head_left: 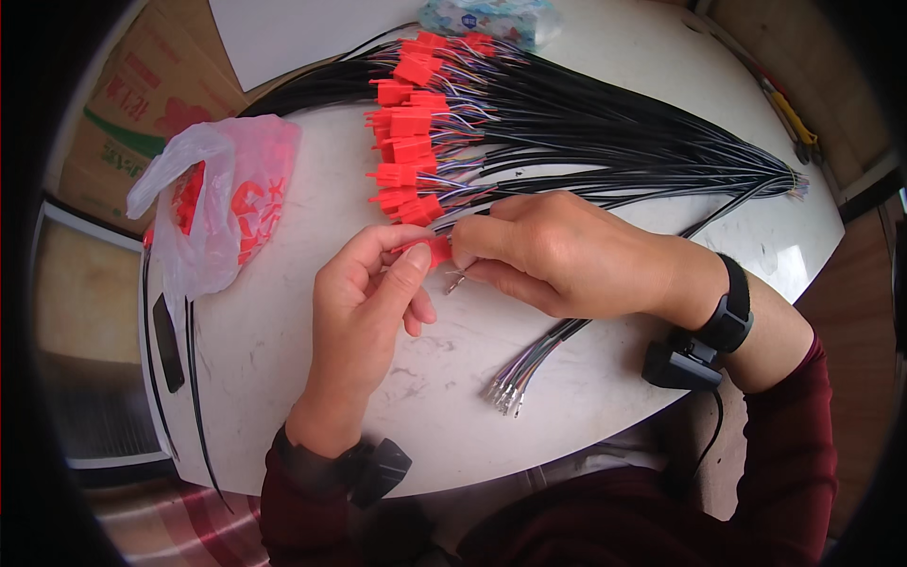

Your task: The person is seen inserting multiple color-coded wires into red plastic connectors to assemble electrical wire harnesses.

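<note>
Between the thumb and fingers of my left hand (362,288) is a red plastic connector housing (437,250). My right hand (567,253) is closed in a pinch right at the housing's right end, on thin wires that its fingers mostly cover. A metal crimp terminal (455,283) pokes out below those fingertips. Just beyond both hands, a column of red connectors (408,148) is fitted to thin coloured wires from black cables (624,118). Below my right hand, a cable end fans into loose coloured wires (531,364) tipped with bare metal terminals.
A translucent pink-white plastic bag (227,213) with red parts inside lies at the left of the white table (331,170). Behind it stands a cardboard box (142,104). A blue patterned packet (491,21) is at the back. A yellow-handled tool (792,118) lies at the far right.
</note>
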Demonstrator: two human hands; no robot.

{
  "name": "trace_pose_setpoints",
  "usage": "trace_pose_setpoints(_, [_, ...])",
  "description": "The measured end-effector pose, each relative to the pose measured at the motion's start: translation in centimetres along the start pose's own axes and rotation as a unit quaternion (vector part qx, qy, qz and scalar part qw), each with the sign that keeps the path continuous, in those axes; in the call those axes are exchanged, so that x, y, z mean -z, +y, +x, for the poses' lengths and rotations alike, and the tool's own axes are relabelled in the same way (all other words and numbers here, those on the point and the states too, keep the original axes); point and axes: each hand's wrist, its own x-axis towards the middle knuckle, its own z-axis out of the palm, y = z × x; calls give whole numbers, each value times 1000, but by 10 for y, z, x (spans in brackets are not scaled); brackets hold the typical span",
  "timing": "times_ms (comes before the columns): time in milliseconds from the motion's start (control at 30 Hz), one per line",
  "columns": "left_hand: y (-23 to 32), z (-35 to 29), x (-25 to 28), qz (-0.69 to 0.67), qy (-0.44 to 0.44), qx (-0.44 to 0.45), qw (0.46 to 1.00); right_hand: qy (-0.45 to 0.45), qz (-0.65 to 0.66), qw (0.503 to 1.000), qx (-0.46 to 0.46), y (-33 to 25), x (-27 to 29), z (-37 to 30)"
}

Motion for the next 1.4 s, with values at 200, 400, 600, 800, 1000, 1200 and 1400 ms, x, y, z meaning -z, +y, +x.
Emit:
trace_pose_setpoints(200, [-2, 0, -7, -92, -2, 22, 996, -22, 142, 986, -86, 3, 10, 3])
trace_pose_setpoints(400, [-1, -2, -7, -79, -4, 16, 997, -23, 323, 935, -141, 12, 18, 7])
trace_pose_setpoints(600, [-1, -3, -6, -77, -1, 14, 997, -20, 343, 923, -174, 17, 23, 8])
trace_pose_setpoints(800, [-1, -4, -6, -78, -1, 19, 997, -23, 362, 915, -176, 16, 24, 8])
trace_pose_setpoints(1000, [1, -5, -6, -86, -8, 25, 996, -45, 338, 917, -205, 6, 24, 8])
trace_pose_setpoints(1200, [-3, -3, -7, -101, -16, 30, 994, 4, 277, 949, -153, 7, 18, 5])
trace_pose_setpoints(1400, [0, -5, -6, -98, -7, 40, 994, -59, 246, 950, -182, 3, 28, 8])
